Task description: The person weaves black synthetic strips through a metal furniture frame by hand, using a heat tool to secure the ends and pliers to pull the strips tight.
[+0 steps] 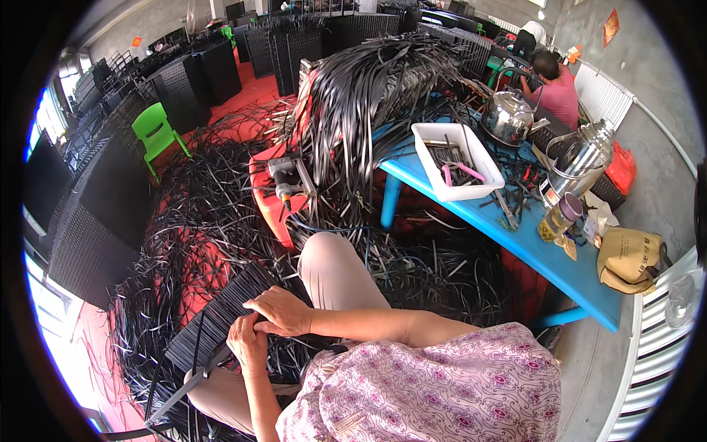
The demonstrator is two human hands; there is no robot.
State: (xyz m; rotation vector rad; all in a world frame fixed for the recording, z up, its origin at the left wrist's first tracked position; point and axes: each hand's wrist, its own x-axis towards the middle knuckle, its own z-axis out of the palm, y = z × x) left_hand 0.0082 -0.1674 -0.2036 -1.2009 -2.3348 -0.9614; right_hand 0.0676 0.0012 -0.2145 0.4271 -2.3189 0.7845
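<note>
A panel of closely laid black plastic strips [218,317] lies slanted across my lap. My right hand [280,311] bends over its near edge, fingers curled and pinched there. Just below, touching it, my left hand [247,341] closes its thumb and fingers at the same edge. The fingers hide exactly which part or strip lies between them. Long loose strips [179,398] run from beside my left hand over my left knee towards the floor. A pneumatic staple gun [287,179] with a hose rests on a red plastic stool [268,207] beyond my right knee.
Loose strips [204,182] cover the red floor; a large bundle [359,105] hangs beyond the stool. A blue table [469,221] holds a white bin [480,188] with pink-handled pliers, a kettle [508,119], a flask and a jar. Woven panels and a green chair [154,130] stand left; people sit back right.
</note>
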